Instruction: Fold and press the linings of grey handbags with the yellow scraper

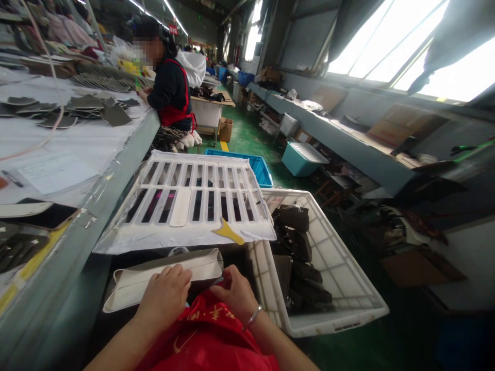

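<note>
A long folded bag piece (133, 281), cream on one face and grey on the other, lies across my lap. My left hand (168, 288) is closed over its near edge, fingers curled on the cream face. At the piece's right end, my right hand (235, 293) pinches the lower edge with thumb and fingers together; the exact spot gripped is partly hidden. Just beyond stands a white slotted board (185, 234) with a cream strip (180, 207) and a yellow Y-shaped tool (229, 232) on it.
On my right is a white plastic crate (328, 242) holding several dark pieces (305, 278). A worktable (112, 180) with grey panels (87, 103) runs along my left. A co-worker in a red apron (174, 87) stands farther along it. Beyond the board sits a blue bin (261, 172).
</note>
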The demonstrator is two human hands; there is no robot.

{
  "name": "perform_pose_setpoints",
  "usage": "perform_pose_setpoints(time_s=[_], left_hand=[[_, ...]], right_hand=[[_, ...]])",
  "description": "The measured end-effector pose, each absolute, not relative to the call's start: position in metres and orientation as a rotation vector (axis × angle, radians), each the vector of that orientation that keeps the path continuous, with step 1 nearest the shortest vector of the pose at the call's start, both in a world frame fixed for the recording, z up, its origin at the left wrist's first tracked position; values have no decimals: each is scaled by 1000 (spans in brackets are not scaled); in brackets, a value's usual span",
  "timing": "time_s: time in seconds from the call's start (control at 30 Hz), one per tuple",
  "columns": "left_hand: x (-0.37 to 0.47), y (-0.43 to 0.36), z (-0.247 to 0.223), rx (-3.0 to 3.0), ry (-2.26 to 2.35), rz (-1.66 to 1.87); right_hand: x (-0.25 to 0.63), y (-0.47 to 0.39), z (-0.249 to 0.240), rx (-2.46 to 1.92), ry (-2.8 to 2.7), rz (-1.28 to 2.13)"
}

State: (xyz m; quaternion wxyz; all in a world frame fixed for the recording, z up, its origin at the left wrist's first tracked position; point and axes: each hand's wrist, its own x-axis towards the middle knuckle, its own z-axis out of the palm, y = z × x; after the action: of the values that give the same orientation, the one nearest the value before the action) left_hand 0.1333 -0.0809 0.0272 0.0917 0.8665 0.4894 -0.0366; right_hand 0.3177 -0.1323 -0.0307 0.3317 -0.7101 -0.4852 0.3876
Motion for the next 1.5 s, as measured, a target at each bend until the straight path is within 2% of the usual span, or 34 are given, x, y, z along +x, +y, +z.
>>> perform_pose_setpoints(time_s=[0.2,0.27,0.4,0.47,0.73,1.2,1.37,1.5], left_hand=[[129,-80,23,2607,1404,-58],[127,-81,18,2625,1412,11],[124,-85,9,2644,1367,232],[124,-86,9,2652,1275,220],[129,-86,15,2599,1203,186],[143,-78,17,2446,1379,91],[150,-75,18,2492,1407,-2],[156,-71,25,2499,1429,-54]], right_hand=[[310,-125,-28,-1825,-1125,1399],[308,-128,-21,-1899,-1303,1223],[318,-132,0,-1849,-1812,534],[327,-128,6,-1714,-2015,439],[342,-110,4,-1487,-2342,362],[329,-106,18,-1688,-2435,268],[322,-104,25,-1800,-2382,348],[317,-101,27,-2064,-2142,529]])
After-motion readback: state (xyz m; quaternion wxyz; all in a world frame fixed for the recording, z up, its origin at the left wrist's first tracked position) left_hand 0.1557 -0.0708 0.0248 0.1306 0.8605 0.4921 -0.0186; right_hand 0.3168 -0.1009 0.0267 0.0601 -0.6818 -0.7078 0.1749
